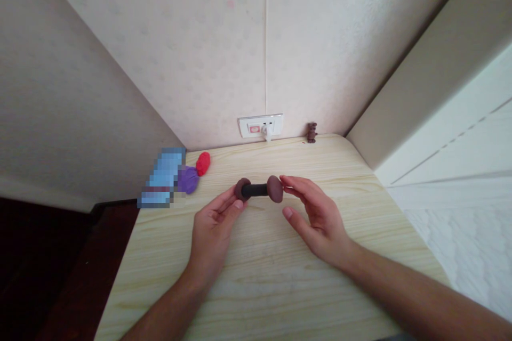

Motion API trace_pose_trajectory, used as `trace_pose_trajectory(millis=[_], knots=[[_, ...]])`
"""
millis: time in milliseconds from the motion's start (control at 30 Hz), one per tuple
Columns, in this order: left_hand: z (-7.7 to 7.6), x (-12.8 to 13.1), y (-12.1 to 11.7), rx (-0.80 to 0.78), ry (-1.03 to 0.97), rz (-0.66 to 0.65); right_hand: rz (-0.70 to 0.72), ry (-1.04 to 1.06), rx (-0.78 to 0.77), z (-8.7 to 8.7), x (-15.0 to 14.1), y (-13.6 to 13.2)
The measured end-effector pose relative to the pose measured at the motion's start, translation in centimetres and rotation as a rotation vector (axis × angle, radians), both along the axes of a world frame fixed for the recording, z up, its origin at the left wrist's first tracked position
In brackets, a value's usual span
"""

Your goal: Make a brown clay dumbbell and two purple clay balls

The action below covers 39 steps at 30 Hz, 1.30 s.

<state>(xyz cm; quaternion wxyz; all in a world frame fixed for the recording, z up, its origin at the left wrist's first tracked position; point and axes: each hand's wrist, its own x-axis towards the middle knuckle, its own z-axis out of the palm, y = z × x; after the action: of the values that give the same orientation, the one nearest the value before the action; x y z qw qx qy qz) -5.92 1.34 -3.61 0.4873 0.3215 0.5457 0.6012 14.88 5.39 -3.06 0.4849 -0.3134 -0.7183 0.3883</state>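
Note:
A small dumbbell-shaped piece (255, 190) spans the space between my hands, with a black bar and a rounded brown lump, seemingly modelling clay, at each end. My left hand (214, 224) pinches its left brown lump (241, 188) between thumb and fingers. Beside the right brown lump (274, 189), my right hand (318, 218) has thumb and fingers spread apart. Its fingertips are at that lump's edge; whether they touch it I cannot tell. Behind the left hand lie a purple lump (189, 179) and a red lump (204, 163), both clay-like.
A pale wood-grain table (272, 277) meets the wall at the back. A blue pixelated item (163, 178) lies at its left edge. A small brown bear figure (312, 132) stands back right. The wall socket (261, 126) holds a white plug. White quilted bedding (460, 245) is at right.

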Motion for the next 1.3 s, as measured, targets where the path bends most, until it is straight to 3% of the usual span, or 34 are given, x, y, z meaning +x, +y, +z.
trace_pose_trajectory(millis=[233,500,667,1067,1300], knots=[[0.3,0.0,0.1,0.002,0.063,-0.003,-0.056,-0.050,-0.016,-0.1,-0.3,0.4],[0.3,0.2,-0.1,-0.004,0.072,-0.032,0.043,-0.134,-0.064,0.3,-0.5,0.2],[0.8,0.8,-0.4,0.016,0.177,-0.085,-0.064,-0.248,-0.093,-0.3,-0.7,0.0],[0.8,1.4,-0.7,0.095,0.401,-0.084,-0.094,-0.438,0.111,0.4,-0.5,0.2],[0.6,1.5,-1.5,0.207,0.536,-0.088,-0.104,-0.448,0.124,0.7,-0.3,0.0]])
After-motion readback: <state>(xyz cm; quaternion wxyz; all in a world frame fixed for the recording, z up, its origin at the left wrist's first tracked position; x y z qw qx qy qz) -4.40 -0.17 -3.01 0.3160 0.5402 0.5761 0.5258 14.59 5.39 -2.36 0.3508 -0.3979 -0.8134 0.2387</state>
